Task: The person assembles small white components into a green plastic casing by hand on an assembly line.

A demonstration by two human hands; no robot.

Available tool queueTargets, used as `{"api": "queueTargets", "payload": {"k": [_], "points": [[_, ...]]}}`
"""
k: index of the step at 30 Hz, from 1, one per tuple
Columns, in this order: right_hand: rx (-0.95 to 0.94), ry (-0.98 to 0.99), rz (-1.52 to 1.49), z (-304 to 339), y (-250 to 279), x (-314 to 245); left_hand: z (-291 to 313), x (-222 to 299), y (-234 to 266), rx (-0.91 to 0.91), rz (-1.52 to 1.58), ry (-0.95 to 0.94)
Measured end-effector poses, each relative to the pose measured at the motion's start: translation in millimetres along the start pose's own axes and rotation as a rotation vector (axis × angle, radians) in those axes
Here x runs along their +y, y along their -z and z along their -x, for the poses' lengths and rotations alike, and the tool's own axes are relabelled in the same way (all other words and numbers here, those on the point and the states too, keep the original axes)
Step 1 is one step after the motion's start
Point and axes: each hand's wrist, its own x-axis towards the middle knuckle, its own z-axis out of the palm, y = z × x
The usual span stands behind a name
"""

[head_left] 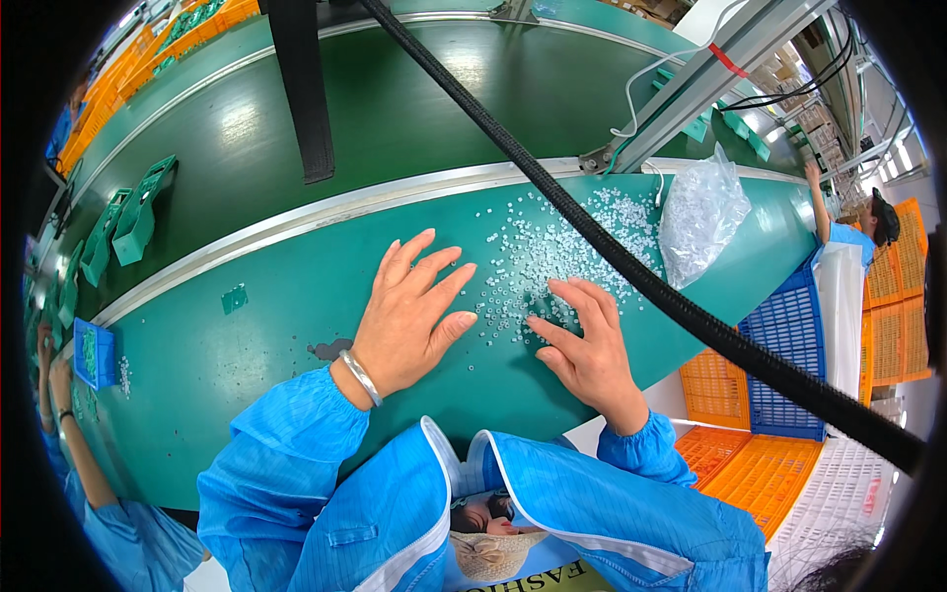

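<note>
Green tabletop [271, 311] spreads beneath both hands. Its broadest open room reaches leftward; on the right, its near edge runs close to the wrist, leaving little width. A metal rail [296, 218] bounds the far side. Against that side, at right, leans a clear plastic bag [702, 222], apparently parked there to keep the middle free yet near. The left hand [406, 314] hovers or rests lightly just left of the scatter, fingers spread wide and gripping nothing visible, perhaps fencing that side. The right hand [597, 350] has its fingers loosely bent and parted, tips at the near edge of the scatter; no piece shows pinched. Small whitish pieces [533, 252] lie loose between hands and rail, spread thinly, probably so single ones stand apart.
</note>
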Motion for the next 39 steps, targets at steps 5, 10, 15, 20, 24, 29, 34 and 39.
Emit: {"api": "queueTargets", "payload": {"k": [5, 10, 15, 20, 24, 29, 34, 39], "points": [[0.044, -0.029, -0.031, 1.8, 3.7, 7.8, 0.6, -0.5, -0.1, 0.004, -0.004, -0.004], [0.048, -0.040, -0.020, 3.4, 5.9, 8.2, -0.1, 0.7, 0.7, -0.008, 0.003, 0.016], [0.020, -0.026, 0.019, 2.9, 2.4, 5.5, 0.3, 1.2, 0.7, -0.011, 0.000, 0.019], [0.016, -0.026, 0.018, 4.3, 1.6, 5.0, 0.2, 1.1, 1.0, -0.014, -0.003, 0.019], [0.022, -0.013, 0.032, 7.9, 2.5, 5.4, 0.2, 0.9, 1.1, -0.014, -0.001, 0.019], [0.034, -0.008, 0.033, 10.3, 4.2, 4.6, -0.3, 1.1, 1.5, -0.018, -0.020, 0.013], [0.053, -0.007, 0.021, 8.2, 2.2, 4.9, 1.8, -1.6, -2.8, 0.008, -0.015, -0.009], [0.059, 0.004, 0.001, 3.2, 1.5, 1.2, 1.3, 0.0, -0.8, 0.002, -0.017, -0.006]]}}
